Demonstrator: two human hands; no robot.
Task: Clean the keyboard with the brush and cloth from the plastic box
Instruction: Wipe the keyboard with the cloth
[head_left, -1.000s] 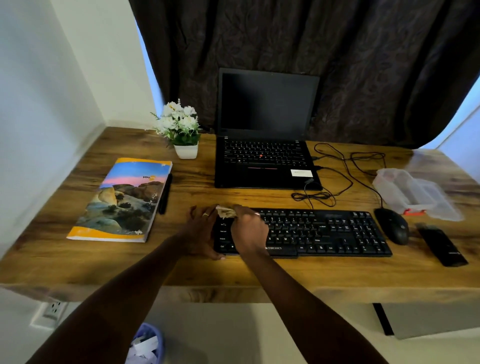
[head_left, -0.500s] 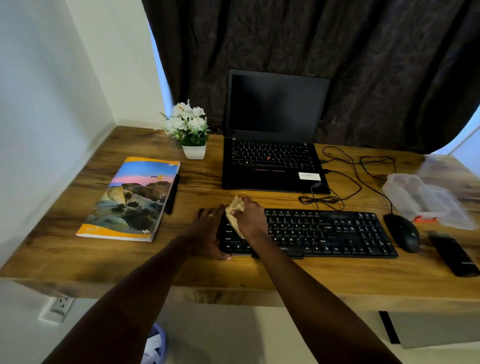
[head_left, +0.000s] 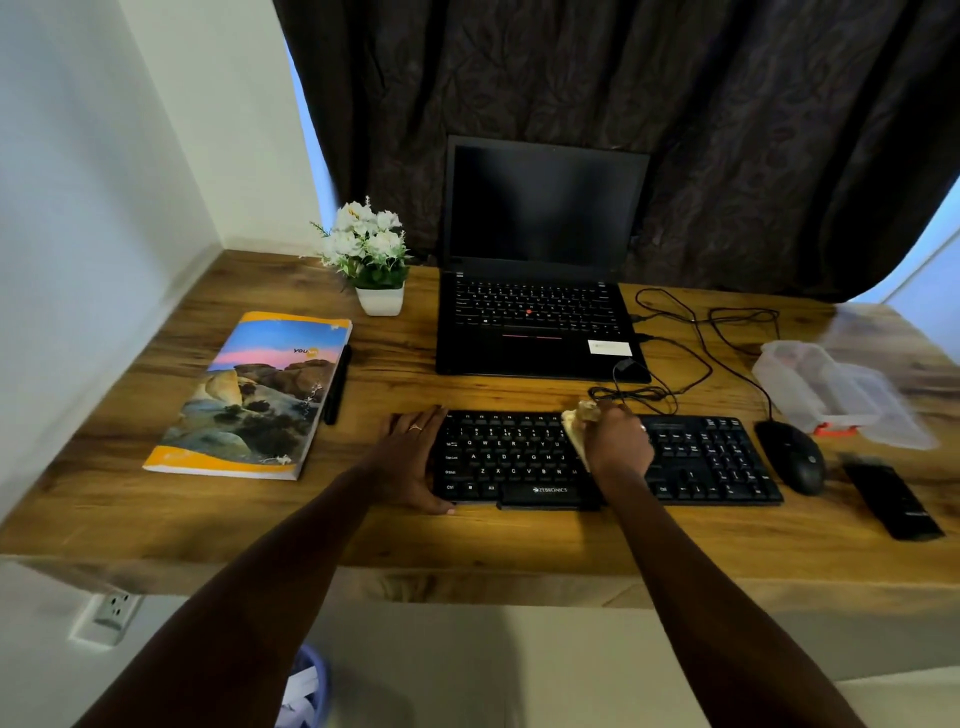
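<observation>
The right hand (head_left: 618, 447) was clenched around a crumpled yellowish cloth (head_left: 575, 423), pressing it onto the middle of the black keyboard (head_left: 519, 457). The left hand (head_left: 410, 457) lay flat at the keyboard's nine o'clock end (apparently bracing it). The plastic box (head_left: 831, 389) stood on the desk (head_left: 519, 540) at its two o'clock. This looked like the wiping step; next, the cloth likely needed sweeping toward three o'clock, pressing lightly.
</observation>
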